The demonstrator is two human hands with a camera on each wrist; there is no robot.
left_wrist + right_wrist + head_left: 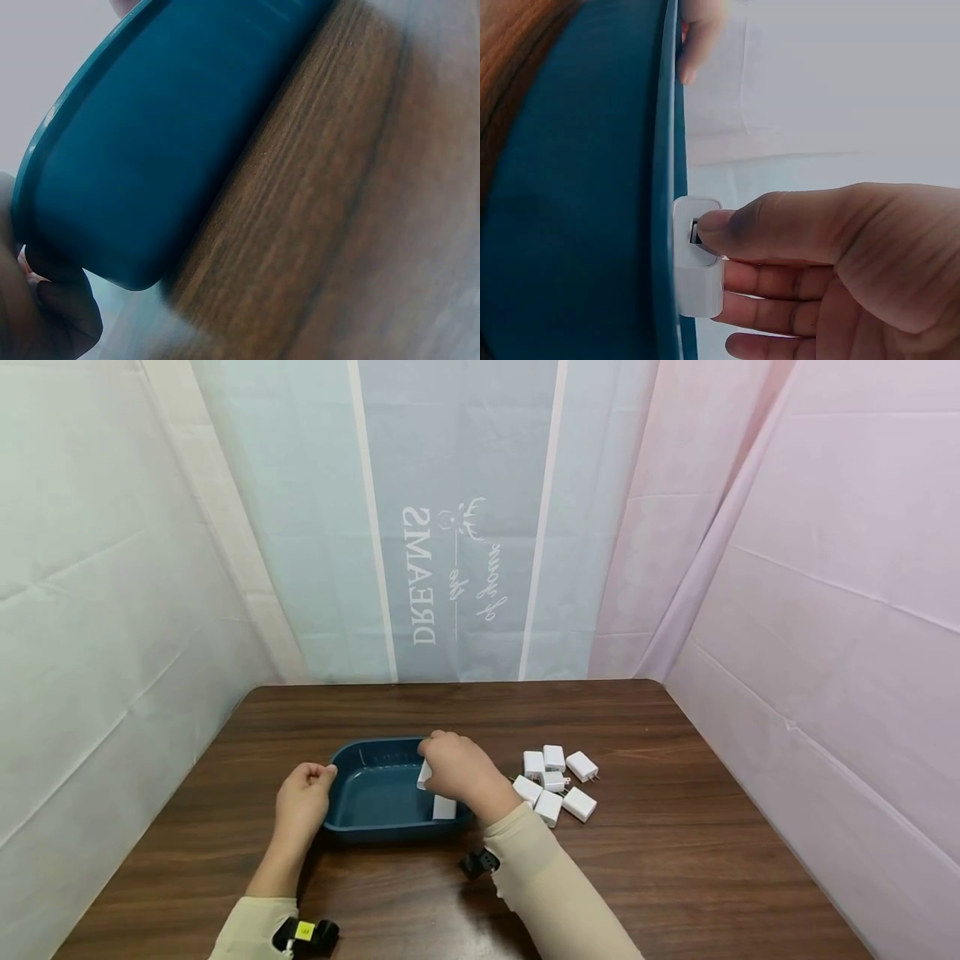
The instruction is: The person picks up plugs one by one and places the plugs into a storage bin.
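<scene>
Right hand [459,770] pinches a white charger [699,292] over the right end of a blue tray [382,797], which runs lengthwise left to right; left hand [302,799] grips its opposite end. Loose chargers [579,804] lie rightward on the worktop [675,868].

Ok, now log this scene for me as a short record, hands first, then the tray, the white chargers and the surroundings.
Left hand: grips the left side of the teal tray
Right hand: pinches a held charger at the tray's right end
Tray contents: one resting charger, near the right end
Loose chargers: scattered in a cluster right of the tray, at least seven visible
Surface: dark wooden table
Backdrop: pale cloth with white lettering, including DREAMS
</scene>
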